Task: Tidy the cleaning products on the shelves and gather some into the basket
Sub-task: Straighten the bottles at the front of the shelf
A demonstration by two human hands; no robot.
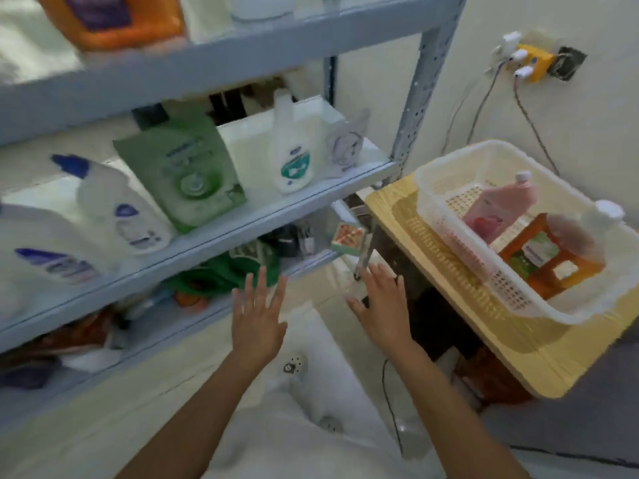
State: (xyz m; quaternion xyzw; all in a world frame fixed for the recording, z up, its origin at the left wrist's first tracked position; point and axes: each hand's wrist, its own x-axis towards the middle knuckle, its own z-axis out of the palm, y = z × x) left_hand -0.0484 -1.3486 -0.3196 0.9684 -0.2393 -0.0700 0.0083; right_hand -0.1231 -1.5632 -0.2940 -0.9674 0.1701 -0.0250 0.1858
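Observation:
My left hand (257, 316) and my right hand (382, 302) are both held out flat with straight fingers, holding nothing, below the middle shelf (221, 236). On that shelf stand a white bottle with a blue cap (117, 205), a green refill pouch (183, 171), a white bottle with a teal label (292, 157) and a small pale pouch (345, 146). To the right, a white plastic basket (446, 216) holds a pink bottle (498, 205) and an orange bottle with a white cap (567, 250), both lying down.
The basket sits on a yellow wooden table (460, 305). A large white jug (41, 250) is at the left edge. An orange pack (114, 19) is on the top shelf. Green packets (238, 267) and a small box (347, 238) fill the lower shelf. Cables hang from wall plugs (522, 63).

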